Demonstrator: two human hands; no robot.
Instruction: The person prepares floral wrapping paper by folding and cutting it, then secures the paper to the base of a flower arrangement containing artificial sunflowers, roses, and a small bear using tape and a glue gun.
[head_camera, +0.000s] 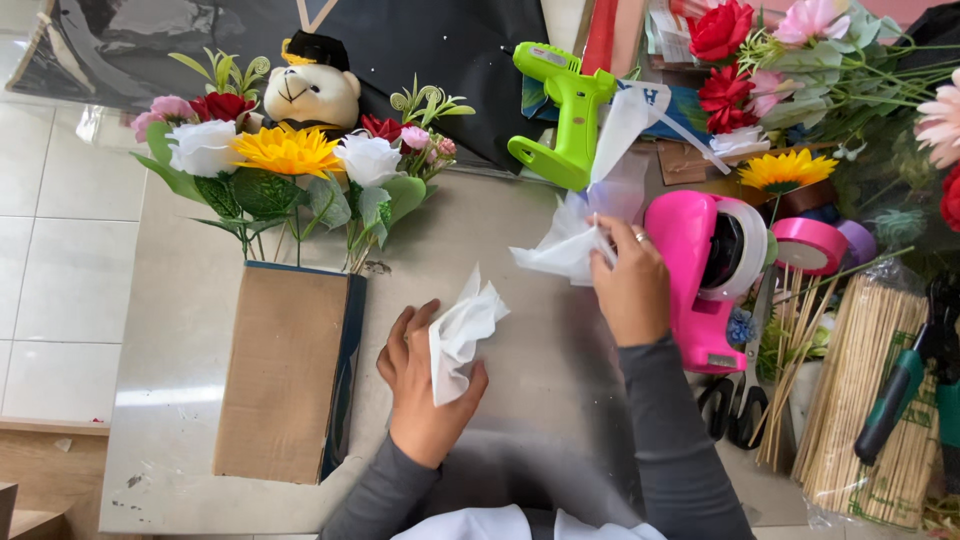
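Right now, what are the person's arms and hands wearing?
Both arms are in long, snug grey sleeves that end at the wrists. The left hand is bare, with no ring or watch showing. The right hand wears a thin ring on one finger. No gloves on either hand.

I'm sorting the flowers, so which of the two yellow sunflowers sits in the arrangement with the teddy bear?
The yellow sunflower on the left, between two white roses below the teddy bear. The other sunflower lies right of the pink tape dispenser.

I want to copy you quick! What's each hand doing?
Left hand: closed on a crumpled white tissue.
Right hand: pinching a white plastic wrap.
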